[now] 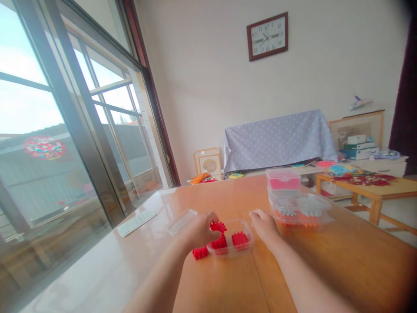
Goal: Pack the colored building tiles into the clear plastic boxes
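My left hand [202, 231] is curled at the left side of a clear plastic container [233, 252], its fingers and thumb closed around a red toothed plastic piece [219, 226]. Below that piece, a stack of red toothed pieces [219, 242] sits inside the container. Another red toothed piece [239, 238] lies in its right half. Outside the container, at its left front, a separate red block [200, 253] rests on the table. Beside the container's right rim is my right hand [263, 224], fingers curled together; what they hold, if anything, is hidden.
A clear lid [183, 222] and a pale flat sheet [137, 223] lie to the left on the wooden table [224, 287]. To the right stand clear boxes with grey and orange pieces [298, 213] and a pink-filled box [284, 180]. Windows [107, 100] line the left side.
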{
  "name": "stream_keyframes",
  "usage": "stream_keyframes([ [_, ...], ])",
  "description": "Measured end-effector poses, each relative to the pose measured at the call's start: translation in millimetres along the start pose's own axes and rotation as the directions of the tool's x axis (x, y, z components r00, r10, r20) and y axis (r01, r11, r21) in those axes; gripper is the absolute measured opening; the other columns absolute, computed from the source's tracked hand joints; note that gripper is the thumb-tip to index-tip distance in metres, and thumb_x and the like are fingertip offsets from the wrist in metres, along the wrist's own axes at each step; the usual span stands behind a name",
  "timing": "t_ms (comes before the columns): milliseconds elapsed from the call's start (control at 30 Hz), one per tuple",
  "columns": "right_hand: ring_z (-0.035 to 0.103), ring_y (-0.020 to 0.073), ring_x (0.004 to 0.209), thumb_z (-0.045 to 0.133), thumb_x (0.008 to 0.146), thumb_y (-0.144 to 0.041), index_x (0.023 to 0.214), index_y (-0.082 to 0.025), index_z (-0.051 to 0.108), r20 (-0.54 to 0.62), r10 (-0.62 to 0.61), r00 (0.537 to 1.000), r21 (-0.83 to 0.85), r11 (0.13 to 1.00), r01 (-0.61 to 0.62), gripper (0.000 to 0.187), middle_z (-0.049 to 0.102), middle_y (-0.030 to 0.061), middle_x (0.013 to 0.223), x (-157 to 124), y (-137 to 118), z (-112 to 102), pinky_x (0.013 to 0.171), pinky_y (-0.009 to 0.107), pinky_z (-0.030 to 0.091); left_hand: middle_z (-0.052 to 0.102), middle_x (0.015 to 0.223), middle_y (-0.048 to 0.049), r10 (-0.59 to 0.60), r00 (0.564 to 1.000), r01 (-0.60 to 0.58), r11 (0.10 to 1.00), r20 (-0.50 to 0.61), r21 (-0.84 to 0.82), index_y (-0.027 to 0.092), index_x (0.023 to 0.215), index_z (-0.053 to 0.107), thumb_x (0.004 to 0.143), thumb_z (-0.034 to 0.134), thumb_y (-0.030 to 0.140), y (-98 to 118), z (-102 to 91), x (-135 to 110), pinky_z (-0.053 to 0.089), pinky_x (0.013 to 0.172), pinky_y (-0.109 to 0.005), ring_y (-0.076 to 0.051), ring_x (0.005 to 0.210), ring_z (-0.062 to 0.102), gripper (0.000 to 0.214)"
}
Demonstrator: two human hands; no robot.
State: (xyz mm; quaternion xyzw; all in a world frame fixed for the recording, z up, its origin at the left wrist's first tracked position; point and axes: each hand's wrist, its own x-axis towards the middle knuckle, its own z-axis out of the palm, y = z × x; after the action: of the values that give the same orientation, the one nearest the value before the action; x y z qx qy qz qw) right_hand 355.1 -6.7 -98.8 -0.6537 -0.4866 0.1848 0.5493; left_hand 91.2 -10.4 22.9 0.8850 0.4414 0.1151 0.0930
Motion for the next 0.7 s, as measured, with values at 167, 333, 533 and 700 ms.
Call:
stream_keyframes([
  [167,0.062,0.0198,0.063,0.046,0.087,-0.047,0.068,-0.023,0.06,-0.006,0.003,1.0,-0.001,1.0,-0.003,0.034,0.067,0.0011,0.06,-1,-3,-4,0.06,0.028,0.039,0.068,0.109,-0.0033,0.04,0.992,-0.039,0.999,0.12,-0.013,0.024,0.105,0.06,0.071,0.067,0.028,30,28.6,26,0.047,0.071,-0.026,-0.021,0.092,0.064,0.035],
  [333,0.062,0.0198,0.063,0.046,0.087,-0.048,0.069,-0.023,0.06,-0.01,0.001,1.0,0.018,1.0,-0.001,0.034,0.066,0.0011,0.06,-2,-5,-4,0.06,0.027,0.04,0.07,0.105,-0.003,0.043,0.985,-0.042,0.999,0.168,-0.009,0.025,0.104,0.062,0.072,0.069,0.032,36,52.2,40,0.048,0.07,-0.028,-0.021,0.087,0.064,0.034],
  [533,0.061,0.0197,0.062,0.047,0.087,-0.048,0.068,-0.023,0.06,-0.014,0.006,1.0,0.026,1.0,-0.005,0.033,0.066,0.0013,0.059,1,-4,-3,0.058,0.027,0.04,0.072,0.106,-0.0026,0.023,0.975,-0.019,1.0,0.222,-0.021,0.027,0.108,0.066,0.08,0.061,0.033,36,55.2,38,0.049,0.075,-0.029,-0.022,0.09,0.066,0.028],
  [700,0.058,0.0179,0.059,0.047,0.088,-0.047,0.066,-0.023,0.058,0.026,-0.007,1.0,0.019,1.0,0.006,0.034,0.063,-0.0006,0.057,0,-3,0,0.057,0.026,0.037,0.075,0.099,-0.0013,0.065,0.984,-0.076,0.995,0.168,0.057,0.03,0.103,0.071,0.081,0.052,0.019,43,48.1,33,0.045,0.09,-0.037,-0.023,0.091,0.066,0.03],
])
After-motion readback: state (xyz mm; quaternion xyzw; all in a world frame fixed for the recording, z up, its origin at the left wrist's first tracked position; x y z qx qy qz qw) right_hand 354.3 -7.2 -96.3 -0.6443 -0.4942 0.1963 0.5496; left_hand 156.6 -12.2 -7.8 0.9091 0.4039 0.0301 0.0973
